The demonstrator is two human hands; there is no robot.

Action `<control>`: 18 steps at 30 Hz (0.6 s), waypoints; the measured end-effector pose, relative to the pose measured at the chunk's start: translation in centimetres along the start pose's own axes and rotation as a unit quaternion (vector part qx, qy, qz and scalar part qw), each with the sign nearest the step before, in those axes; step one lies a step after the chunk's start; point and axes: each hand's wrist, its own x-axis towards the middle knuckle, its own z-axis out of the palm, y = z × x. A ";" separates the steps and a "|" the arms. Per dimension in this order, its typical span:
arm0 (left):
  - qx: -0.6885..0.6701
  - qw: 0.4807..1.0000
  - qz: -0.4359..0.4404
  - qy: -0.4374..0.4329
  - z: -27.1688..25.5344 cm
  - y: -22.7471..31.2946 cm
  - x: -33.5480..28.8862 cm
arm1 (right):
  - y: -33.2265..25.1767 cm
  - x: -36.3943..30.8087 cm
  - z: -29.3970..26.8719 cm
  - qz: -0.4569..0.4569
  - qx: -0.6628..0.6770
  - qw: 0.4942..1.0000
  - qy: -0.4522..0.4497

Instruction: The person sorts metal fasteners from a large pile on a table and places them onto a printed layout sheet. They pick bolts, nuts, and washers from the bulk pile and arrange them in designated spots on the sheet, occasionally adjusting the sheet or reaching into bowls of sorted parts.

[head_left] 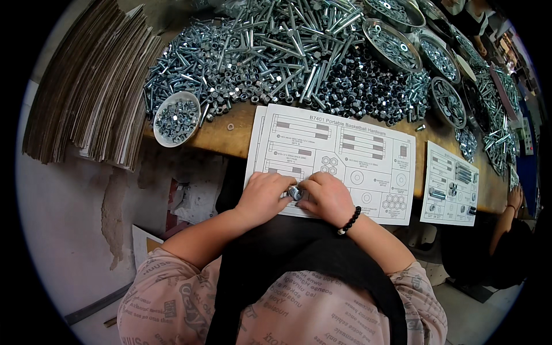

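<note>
My left hand (266, 196) and my right hand (329, 196) meet over the near edge of a printed hardware sheet (368, 123). Between their fingertips is a small cluster of shiny round metal pieces (296, 193), which look like nuts or washers; the fingers partly cover them. Both hands have their fingers closed around this cluster, low over the paper. Outlines of bolts, nuts and washers are drawn on the sheet, and part of the drawing lies hidden under my hands. A beaded bracelet (351, 221) circles my right wrist.
Behind the sheet lies a big heap of bolts (287, 43) and nuts (359, 86). A white bowl of nuts (196, 122) stands left; metal bowls of washers (368, 30) stand right. Stacked cardboard (86, 80) is far left. Another sheet (425, 215) bears hardware near another person's hand (516, 197).
</note>
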 end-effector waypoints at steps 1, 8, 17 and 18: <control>-0.004 1.000 0.002 0.001 0.0 0.1 0.0 | -0.1 0.0 0.0 0.000 0.000 1.000 0.003; 0.066 0.997 0.038 0.003 0.3 0.0 0.0 | -0.3 0.2 0.5 -0.011 -0.037 0.999 0.009; 0.028 0.999 0.036 0.012 1.3 -0.2 0.3 | -0.3 -0.2 0.3 0.001 -0.021 1.000 0.003; 0.011 0.999 0.029 0.009 1.4 -0.1 0.4 | -0.2 -0.2 0.5 0.001 -0.021 1.000 0.005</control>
